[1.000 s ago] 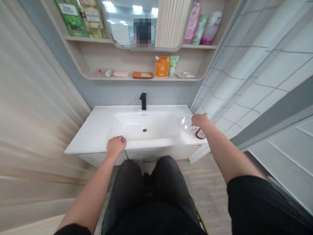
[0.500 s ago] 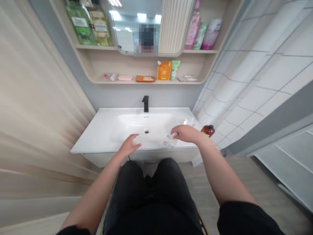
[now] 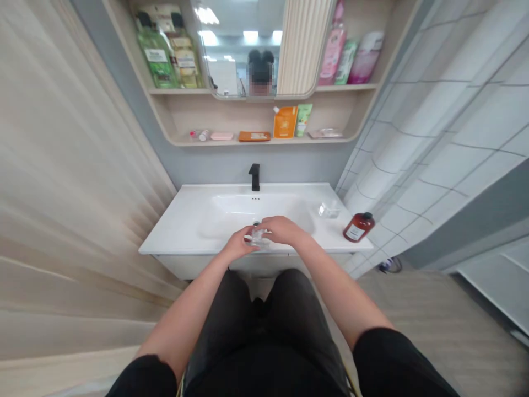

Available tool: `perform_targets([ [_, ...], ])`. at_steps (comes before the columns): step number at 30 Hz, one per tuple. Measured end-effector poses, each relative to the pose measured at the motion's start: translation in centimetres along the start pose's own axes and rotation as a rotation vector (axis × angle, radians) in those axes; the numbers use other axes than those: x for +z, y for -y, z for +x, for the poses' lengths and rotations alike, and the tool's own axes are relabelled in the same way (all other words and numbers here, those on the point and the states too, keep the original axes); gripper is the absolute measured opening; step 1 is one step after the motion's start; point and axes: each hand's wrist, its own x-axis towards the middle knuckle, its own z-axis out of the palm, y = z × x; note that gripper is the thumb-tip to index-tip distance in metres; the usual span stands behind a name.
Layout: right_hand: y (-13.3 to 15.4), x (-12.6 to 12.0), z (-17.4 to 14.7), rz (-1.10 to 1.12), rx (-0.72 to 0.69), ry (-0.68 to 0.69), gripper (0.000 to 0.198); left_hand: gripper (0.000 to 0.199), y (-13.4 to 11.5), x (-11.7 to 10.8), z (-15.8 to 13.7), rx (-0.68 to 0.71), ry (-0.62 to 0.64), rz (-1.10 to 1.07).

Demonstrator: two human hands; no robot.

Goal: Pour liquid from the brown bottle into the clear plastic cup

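A small clear see-through container [image 3: 259, 238] is held over the front rim of the white washbasin [image 3: 219, 207]. Its exact kind cannot be made out. My left hand [image 3: 239, 243] grips its left side, thumb below and fingers above. From the right, my right hand [image 3: 283, 230] curls its fingers over the top and hides part of it. The drain is partly covered by the hands. On the counter's right side rests another clear box-like container [image 3: 329, 209], apart from both hands.
A black tap [image 3: 255, 177] rises behind the basin. An amber bottle with a black cap [image 3: 359, 227] stands at the counter's right end. Above hangs a mirror cabinet [image 3: 182, 140] whose shelves carry bottles, an orange pouch [image 3: 285, 122] and a green tube [image 3: 303, 119]. A curtain [image 3: 103, 182] borders the left.
My right hand has brought the clear container leftward to the middle. My left hand, previously empty with fingers apart, has closed on it. The view has shifted slightly.
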Motion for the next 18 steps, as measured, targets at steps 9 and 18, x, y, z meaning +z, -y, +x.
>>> perform_targets([
  [9, -4.6, 10.8, -2.7, 0.766, 0.303, -0.274, 0.112, 0.081, 3.2, 0.3, 0.7, -0.009, -0.046, -0.058],
  [18, -5.4, 11.4, -0.1, 0.693, 0.337, -0.262, 0.076, 0.08, 2.7, -0.8, 3.1, 0.046, 0.037, -0.307],
])
